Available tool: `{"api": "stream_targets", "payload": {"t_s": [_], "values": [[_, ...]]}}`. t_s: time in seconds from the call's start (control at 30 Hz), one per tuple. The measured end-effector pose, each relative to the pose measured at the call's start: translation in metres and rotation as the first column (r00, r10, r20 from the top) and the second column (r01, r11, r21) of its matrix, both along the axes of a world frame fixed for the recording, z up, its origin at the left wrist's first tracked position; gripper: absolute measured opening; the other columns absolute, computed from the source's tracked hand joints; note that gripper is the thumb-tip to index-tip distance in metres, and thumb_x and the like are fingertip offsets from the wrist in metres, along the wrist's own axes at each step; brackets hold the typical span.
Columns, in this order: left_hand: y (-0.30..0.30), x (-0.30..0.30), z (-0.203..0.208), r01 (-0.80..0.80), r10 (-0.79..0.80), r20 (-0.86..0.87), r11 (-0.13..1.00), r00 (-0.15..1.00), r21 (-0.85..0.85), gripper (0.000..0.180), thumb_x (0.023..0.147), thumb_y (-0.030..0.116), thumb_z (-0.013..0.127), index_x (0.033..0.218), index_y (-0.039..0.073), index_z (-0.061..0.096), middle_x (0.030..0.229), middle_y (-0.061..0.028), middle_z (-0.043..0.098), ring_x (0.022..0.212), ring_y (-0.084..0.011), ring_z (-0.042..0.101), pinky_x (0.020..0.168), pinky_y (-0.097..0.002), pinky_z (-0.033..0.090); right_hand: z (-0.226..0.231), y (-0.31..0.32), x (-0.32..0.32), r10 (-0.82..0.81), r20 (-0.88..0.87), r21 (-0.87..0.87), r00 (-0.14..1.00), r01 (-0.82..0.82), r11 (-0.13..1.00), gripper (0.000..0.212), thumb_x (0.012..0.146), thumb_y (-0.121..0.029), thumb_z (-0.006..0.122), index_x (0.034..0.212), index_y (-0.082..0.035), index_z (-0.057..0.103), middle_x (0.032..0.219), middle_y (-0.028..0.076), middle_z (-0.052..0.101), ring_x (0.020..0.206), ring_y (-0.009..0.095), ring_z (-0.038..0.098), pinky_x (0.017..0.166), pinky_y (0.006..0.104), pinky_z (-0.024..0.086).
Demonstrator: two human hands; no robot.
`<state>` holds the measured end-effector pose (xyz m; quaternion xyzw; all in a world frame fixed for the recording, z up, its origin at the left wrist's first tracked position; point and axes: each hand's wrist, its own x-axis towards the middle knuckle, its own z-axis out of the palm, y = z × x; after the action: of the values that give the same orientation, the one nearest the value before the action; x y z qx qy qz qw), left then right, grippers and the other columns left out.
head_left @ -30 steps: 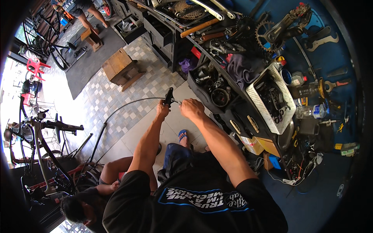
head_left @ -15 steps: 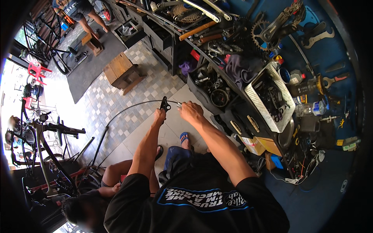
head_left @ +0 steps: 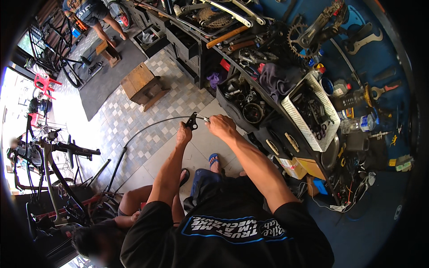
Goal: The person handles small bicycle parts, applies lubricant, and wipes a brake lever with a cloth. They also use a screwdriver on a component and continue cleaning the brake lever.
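Note:
In front of my body, my left hand [head_left: 183,133] is closed around a small black lever-like part [head_left: 192,122] with round holes. A long dark cable [head_left: 152,122] runs up to this part in an arc from the lower left. Just to its right, my right hand [head_left: 221,126] is closed, its fingers pinching a small silver piece [head_left: 205,119] in line with the cable. A thin bright length shows between that piece and the black part. Exactly what the silver piece is cannot be made out, since my fingers cover much of it.
To the right stands a crowded workbench with a white perforated basket [head_left: 328,135] and a crankset [head_left: 308,41]. A wooden stool [head_left: 139,85] sits on the tiled floor ahead. A bike frame [head_left: 48,165] is at left. One person [head_left: 96,241] sits close at lower left; another [head_left: 91,18] stands far off.
The black part has tilted slightly to the right in my left hand. My right hand stays close beside it, and more of the thin bright length shows between them.

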<state>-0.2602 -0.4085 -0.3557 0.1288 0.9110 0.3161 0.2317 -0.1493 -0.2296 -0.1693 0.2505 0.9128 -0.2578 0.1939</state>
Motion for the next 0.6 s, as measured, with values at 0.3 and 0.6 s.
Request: {"api": "stream_targets", "payload": {"t_s": [0.3, 0.6], "values": [[-0.005, -0.024, 0.025, -0.492, 0.169, 0.821, 0.857, 0.546, 0.151, 0.051, 0.107, 0.059, 0.031, 0.117, 0.018, 0.06, 0.073, -0.0039, 0.048, 0.05, -0.015, 0.039, 0.043, -0.0317, 0.035, -0.017, -0.015, 0.032, 0.056, -0.177, 0.042, 0.983, -0.049, 0.998, 0.041, 0.102, -0.041, 0.058, 0.112, -0.003, 0.068, 0.104, 0.022, 0.072, 0.097, 0.039, 0.071, 0.087, 0.0501, 0.056], [0.003, -0.022, 0.033, -0.542, 0.127, 0.881, 0.825, 0.456, 0.162, 0.065, 0.104, 0.074, 0.028, 0.118, 0.021, 0.062, 0.074, -0.0031, 0.048, 0.052, -0.015, 0.039, 0.046, -0.0305, 0.035, -0.034, -0.008, 0.009, 0.126, -0.2, 0.111, 0.972, -0.105, 0.988, 0.039, 0.099, -0.041, 0.064, 0.093, -0.003, 0.074, 0.094, 0.021, 0.075, 0.097, 0.037, 0.073, 0.087, 0.0494, 0.057]]}}
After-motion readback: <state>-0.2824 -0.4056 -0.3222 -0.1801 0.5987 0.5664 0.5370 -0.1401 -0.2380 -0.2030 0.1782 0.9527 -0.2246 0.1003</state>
